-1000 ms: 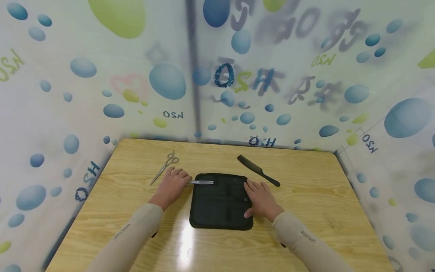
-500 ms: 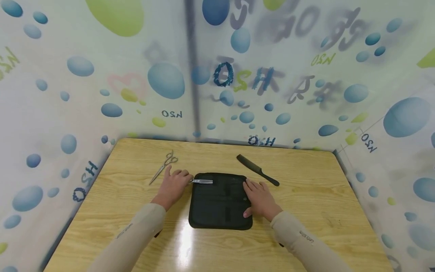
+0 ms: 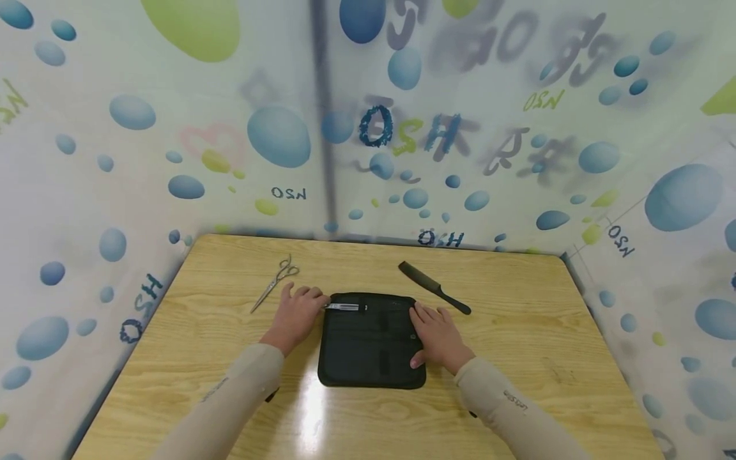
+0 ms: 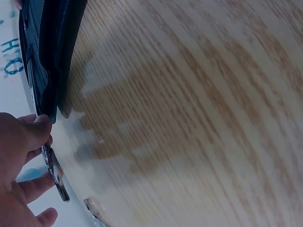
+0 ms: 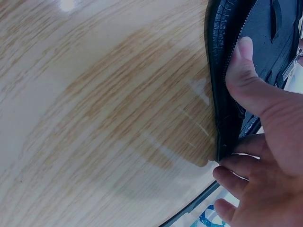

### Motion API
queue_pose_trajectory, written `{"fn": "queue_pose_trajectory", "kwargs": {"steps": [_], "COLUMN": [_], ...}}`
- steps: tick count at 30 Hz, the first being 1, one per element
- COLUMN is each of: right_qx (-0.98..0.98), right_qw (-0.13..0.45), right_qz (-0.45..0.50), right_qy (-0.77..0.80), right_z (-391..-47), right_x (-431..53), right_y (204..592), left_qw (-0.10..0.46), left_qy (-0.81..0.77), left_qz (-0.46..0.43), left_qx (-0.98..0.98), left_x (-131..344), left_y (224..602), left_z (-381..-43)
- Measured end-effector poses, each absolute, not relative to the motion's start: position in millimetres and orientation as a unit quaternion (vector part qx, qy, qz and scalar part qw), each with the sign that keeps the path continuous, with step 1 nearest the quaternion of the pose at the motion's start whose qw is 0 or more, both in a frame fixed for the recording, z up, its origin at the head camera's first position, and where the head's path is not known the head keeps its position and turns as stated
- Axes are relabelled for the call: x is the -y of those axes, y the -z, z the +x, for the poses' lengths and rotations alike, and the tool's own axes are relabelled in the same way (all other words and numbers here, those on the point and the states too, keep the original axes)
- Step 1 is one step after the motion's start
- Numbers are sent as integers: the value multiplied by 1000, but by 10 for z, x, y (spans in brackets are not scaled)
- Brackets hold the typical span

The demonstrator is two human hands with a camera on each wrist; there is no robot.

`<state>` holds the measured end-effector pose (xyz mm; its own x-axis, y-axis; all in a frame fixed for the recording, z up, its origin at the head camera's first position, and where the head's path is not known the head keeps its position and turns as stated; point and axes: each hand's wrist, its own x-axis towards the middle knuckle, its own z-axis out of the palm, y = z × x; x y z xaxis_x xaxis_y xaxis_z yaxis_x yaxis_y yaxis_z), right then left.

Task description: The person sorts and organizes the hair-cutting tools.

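Note:
In the head view a black zippered case [image 3: 353, 351] lies flat on the wooden table. My left hand [image 3: 294, 318] pinches a pair of scissors by its handle end at the case's upper left edge. The scissors' silver blades [image 3: 344, 307] lie across the case, their tip at a small black loop [image 3: 363, 308]. Finger rings of these scissors [image 4: 57, 177] stick out below my fingers in the left wrist view. My right hand [image 3: 439, 335] grips the case's right edge, thumb [image 5: 244, 71] on the inner face and fingers at the rim.
Beyond my left hand lies a second pair of scissors [image 3: 276, 282] on the table [image 3: 517, 306]. A black comb [image 3: 434, 287] with a handle rests behind my right hand. A patterned wall [image 3: 489, 128] closes off the table's back edge.
My left hand has slid slightly to the right, pushing the scissors along the case; the blade tip has come to the black loop. My right hand keeps its hold on the edge.

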<state>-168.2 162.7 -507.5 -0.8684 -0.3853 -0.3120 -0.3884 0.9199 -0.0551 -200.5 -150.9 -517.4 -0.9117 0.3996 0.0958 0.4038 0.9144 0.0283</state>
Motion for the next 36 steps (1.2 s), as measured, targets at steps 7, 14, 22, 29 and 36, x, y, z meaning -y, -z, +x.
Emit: {"fn": "queue_pose_trajectory", "kwargs": {"steps": [7,14,22,29,36], "right_qx": [-967,-967,-964,-964,-964], "right_qw": [160,156,165,166,168], "right_qz": [-198,-203,-206,-205,-203], "right_qy": [-7,-20,-34,-37,-46], "right_z": [-1688,-1687,-1678,-1673,-1676], "right_x": [-1639,-1645,-1624,-1620,-1618], "right_y": [5100,5106,5068,5056,5070], "left_qw": [48,50,41,50,51], "left_qy": [27,42,44,64,67], "left_qz": [-203,-209,-205,-205,-201], "left_qx": [978,976,977,975,976], "left_x": [1470,1413,1342,1287,1269], "left_y": [5210,5179,5169,5191,5230], "left_z": [-2023,-2022,-2029,-2034,-2045]}}
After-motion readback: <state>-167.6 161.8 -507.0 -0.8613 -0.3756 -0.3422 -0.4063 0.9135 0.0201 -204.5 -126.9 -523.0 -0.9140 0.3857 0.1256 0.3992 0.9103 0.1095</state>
